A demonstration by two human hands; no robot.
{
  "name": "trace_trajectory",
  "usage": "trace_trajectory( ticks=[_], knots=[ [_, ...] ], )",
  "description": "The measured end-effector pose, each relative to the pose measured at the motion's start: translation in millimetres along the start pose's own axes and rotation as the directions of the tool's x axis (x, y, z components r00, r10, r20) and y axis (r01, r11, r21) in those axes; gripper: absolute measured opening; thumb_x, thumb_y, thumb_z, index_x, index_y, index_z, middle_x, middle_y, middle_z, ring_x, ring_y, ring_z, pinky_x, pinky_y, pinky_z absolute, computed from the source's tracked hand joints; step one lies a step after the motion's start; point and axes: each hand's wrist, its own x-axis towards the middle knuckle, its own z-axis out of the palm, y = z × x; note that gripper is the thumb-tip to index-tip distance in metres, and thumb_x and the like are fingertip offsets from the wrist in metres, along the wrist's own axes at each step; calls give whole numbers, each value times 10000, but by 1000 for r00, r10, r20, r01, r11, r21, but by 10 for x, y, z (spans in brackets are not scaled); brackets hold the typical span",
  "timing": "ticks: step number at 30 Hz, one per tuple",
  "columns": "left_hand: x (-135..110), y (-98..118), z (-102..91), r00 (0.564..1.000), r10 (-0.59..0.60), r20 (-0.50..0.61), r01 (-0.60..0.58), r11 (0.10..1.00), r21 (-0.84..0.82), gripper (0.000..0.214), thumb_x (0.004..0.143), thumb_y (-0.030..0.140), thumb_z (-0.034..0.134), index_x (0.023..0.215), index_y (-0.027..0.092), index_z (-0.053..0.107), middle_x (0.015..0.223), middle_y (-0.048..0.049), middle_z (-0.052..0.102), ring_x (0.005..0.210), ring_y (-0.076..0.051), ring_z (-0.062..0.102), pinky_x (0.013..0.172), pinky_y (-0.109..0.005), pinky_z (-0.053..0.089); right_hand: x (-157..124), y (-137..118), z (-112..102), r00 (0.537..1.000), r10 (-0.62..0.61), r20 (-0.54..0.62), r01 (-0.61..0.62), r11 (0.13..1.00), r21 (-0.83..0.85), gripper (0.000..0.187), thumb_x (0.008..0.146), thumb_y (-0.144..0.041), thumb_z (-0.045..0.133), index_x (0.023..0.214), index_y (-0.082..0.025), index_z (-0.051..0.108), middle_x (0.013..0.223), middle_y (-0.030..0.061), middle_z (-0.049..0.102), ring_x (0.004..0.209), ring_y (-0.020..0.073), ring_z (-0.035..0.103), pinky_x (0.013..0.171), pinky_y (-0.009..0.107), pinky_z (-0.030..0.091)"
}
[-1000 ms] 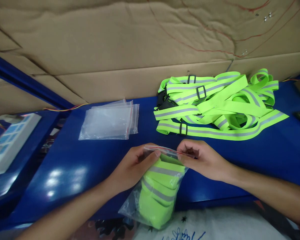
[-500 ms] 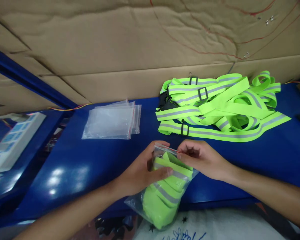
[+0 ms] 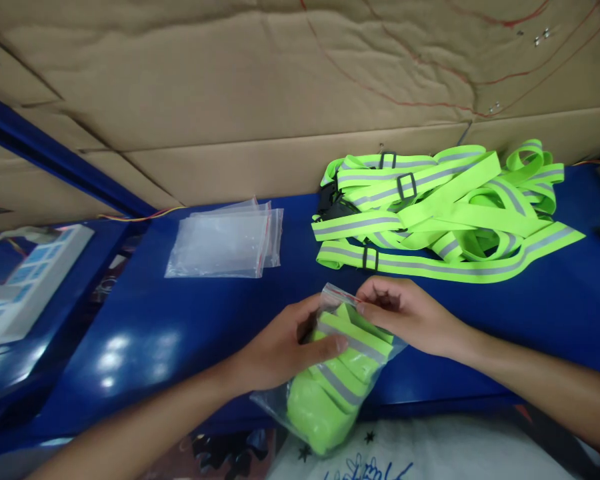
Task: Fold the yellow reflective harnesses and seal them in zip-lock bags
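Observation:
A clear zip bag (image 3: pixel 330 393) stuffed with a folded neon-green reflective strap hangs over the near edge of the blue table (image 3: pixel 190 320). My left hand (image 3: pixel 285 347) is wrapped round the bag's upper part, thumb pressing across the strap inside. My right hand (image 3: pixel 410 313) pinches the red-lined zip edge at the bag's top right corner. Both hands are closed on the bag.
A pile of loose neon-green reflective straps (image 3: pixel 445 213) with black buckles lies at the back right. A stack of clear zip bags (image 3: pixel 225 243) lies at the back left. Cardboard (image 3: pixel 280 100) lines the wall behind. A white power strip (image 3: pixel 25 287) sits far left.
My left hand slid from the bag's zip edge down onto its body and now grips it. The bag shifted slightly right and its top folded over under my right hand's pinch.

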Motion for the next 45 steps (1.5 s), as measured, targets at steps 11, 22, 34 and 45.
trace_trajectory(
  ticks=[11, 22, 34, 45],
  knots=[
    [-23, -8, -27, 995, 55, 85, -75, 966, 248, 496, 932, 444, 719, 1375, 249, 614, 1176, -44, 713, 1052, -201, 655, 936, -327, 522, -11, -27, 31, 999, -47, -16, 45, 996, -73, 236, 900, -391, 638, 855, -162, 603, 672, -41, 481, 601, 82, 402, 525, 225, 304],
    [-19, 7, -38, 985, 81, 155, -131, 929, 346, 599, 961, 456, 668, 1500, 255, 497, 1221, -59, 713, 1061, -218, 657, 934, -339, 541, -2, 11, 27, 997, -71, -19, 70, 997, -44, 270, 927, -426, 637, 869, -167, 591, 687, -39, 480, 600, 79, 390, 534, 225, 309],
    [-49, -16, -35, 994, 20, 107, -61, 917, 395, 933, 936, 527, 674, 1671, 287, 153, 1494, -93, 591, 1332, -318, 579, 1132, -465, 471, -1, -17, 18, 993, -99, -64, 97, 994, -44, 217, 893, -350, 656, 797, -175, 572, 658, -50, 450, 598, 80, 371, 535, 225, 290],
    [-42, 103, -33, 976, 46, 212, -122, 925, 361, 797, 929, 434, 717, 1620, 330, 334, 1499, -50, 605, 1307, -283, 620, 1118, -403, 487, 18, -19, -14, 989, -119, -91, 122, 992, 30, 325, 917, -494, 696, 907, -171, 665, 770, 11, 613, 681, 114, 508, 607, 239, 400]
  ],
)
